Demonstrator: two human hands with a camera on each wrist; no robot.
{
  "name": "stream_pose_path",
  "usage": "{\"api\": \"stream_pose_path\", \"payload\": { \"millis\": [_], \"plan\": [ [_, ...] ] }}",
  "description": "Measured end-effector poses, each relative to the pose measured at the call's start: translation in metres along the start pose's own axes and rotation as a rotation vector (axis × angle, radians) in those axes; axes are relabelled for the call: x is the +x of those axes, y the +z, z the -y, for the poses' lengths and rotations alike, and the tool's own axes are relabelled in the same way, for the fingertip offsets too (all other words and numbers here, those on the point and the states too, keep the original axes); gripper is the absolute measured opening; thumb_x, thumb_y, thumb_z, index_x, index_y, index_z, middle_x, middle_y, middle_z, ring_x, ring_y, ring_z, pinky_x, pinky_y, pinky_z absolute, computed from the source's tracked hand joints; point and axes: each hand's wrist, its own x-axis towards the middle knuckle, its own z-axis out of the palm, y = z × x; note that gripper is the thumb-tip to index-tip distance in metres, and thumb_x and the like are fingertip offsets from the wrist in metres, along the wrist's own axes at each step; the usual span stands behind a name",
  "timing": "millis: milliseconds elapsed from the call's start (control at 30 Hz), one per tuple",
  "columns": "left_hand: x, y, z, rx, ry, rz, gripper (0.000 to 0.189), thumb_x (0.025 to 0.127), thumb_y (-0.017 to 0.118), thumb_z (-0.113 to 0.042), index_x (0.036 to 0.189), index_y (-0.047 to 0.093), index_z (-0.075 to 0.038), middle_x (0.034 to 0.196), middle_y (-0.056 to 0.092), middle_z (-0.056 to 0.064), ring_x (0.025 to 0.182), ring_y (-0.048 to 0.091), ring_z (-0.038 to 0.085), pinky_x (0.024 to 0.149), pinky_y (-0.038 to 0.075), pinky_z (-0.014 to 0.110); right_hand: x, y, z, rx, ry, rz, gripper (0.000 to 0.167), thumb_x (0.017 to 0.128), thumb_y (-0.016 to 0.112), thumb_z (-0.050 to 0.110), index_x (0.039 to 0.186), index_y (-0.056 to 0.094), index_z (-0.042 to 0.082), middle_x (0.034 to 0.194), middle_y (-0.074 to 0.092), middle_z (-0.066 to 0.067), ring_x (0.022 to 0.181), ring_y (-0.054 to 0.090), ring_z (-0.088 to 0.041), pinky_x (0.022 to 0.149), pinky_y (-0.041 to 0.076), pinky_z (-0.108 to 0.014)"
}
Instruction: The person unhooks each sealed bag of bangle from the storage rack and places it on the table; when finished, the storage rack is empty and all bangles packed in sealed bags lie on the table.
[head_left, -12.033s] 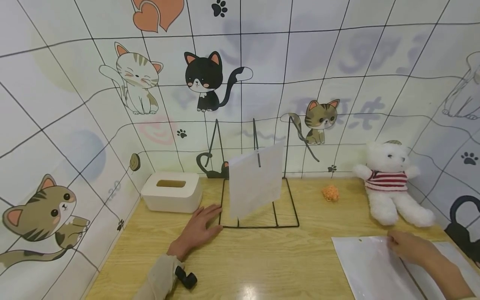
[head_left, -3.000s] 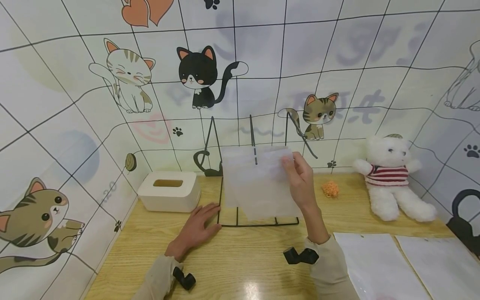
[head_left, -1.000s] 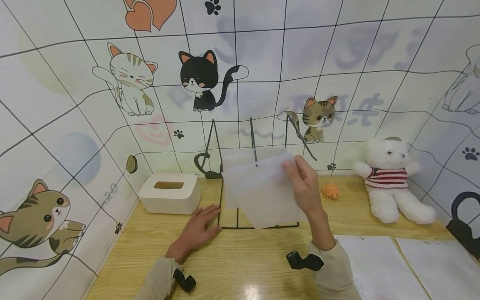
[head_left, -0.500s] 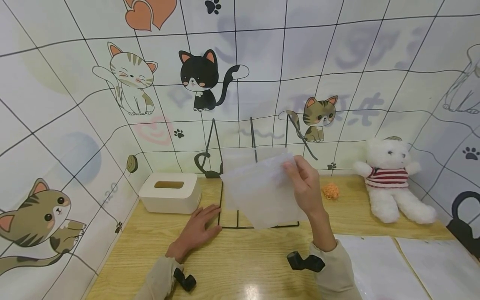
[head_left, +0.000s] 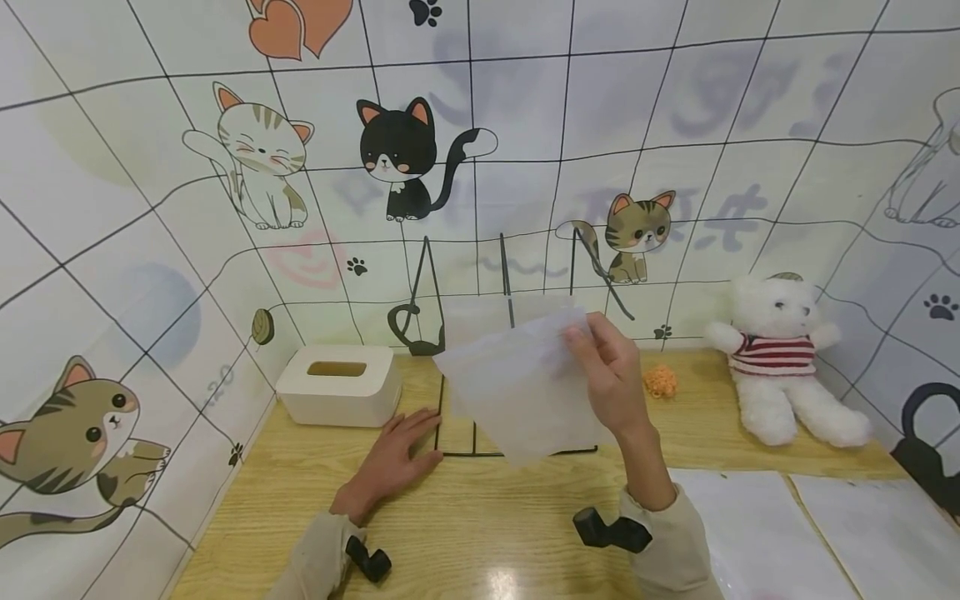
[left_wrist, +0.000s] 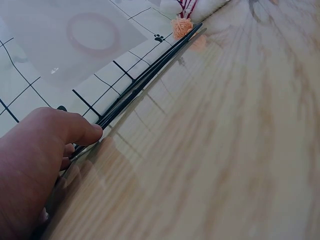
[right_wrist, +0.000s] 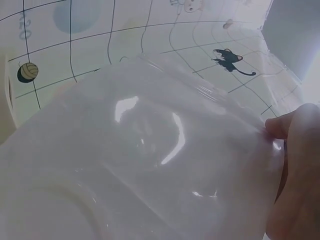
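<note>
My right hand (head_left: 613, 379) pinches a translucent plastic zip bag (head_left: 525, 392) by its upper right corner, the thumb on the near face. The bag hangs tilted in front of a black wire rack (head_left: 459, 454). Behind it, a second translucent bag (head_left: 474, 310) hangs at the rack's middle hook (head_left: 512, 312), mostly covered. In the right wrist view the held bag (right_wrist: 145, 145) shows a ridged strip along its top edge. At the rack's front left corner rests my left hand (head_left: 393, 458), fingers extended; its thumb (left_wrist: 82, 131) touches the base wire in the left wrist view.
A white tissue box (head_left: 341, 396) stands left of the rack. On the right are an orange tangled clump (head_left: 661, 382) and a white teddy bear (head_left: 776, 367) in a striped shirt. Clear-covered white sheets (head_left: 757, 517) lie at the front right. A cat-printed wall covering (head_left: 525, 108) closes the back.
My right hand has left the sheets at the right and come to the rack with a bag. Since three seconds ago that bag has sunk and tilted off the hook's tip. My left hand stays put.
</note>
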Motion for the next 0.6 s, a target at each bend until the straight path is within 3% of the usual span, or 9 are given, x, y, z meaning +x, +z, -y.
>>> {"api": "stream_pose_path", "payload": {
  "millis": [200,467,600],
  "plan": [
    [-0.001,0.000,0.001,0.015,0.008,-0.012,0.059,0.094,0.066,-0.038,0.145,0.054,-0.010,0.150,0.051,0.010,0.142,0.044,0.031,0.117,0.026,0.062,-0.002,0.008,0.006,0.040,0.025,0.054,0.013,0.098,0.049,-0.005,0.095,0.061,-0.008,0.087,0.063,0.007,0.075,0.058,-0.008,0.067,0.050,-0.018],
    [0.000,0.002,0.004,0.031,0.029,-0.051,0.054,0.095,0.064,-0.044,0.146,0.052,-0.029,0.151,0.051,-0.002,0.144,0.041,0.025,0.117,0.027,0.058,-0.004,0.020,0.011,0.147,-0.007,0.116,0.015,0.097,0.046,-0.007,0.092,0.060,-0.007,0.084,0.062,0.006,0.071,0.058,-0.007,0.062,0.049,-0.019],
    [0.001,0.002,0.005,0.015,0.011,-0.076,0.055,0.094,0.064,-0.046,0.145,0.053,-0.030,0.149,0.053,-0.003,0.143,0.042,0.024,0.117,0.029,0.054,-0.006,0.024,0.012,0.181,-0.004,0.166,0.016,0.098,0.045,-0.007,0.095,0.061,-0.007,0.087,0.065,0.007,0.073,0.061,-0.007,0.063,0.052,-0.022]
  ]
}}
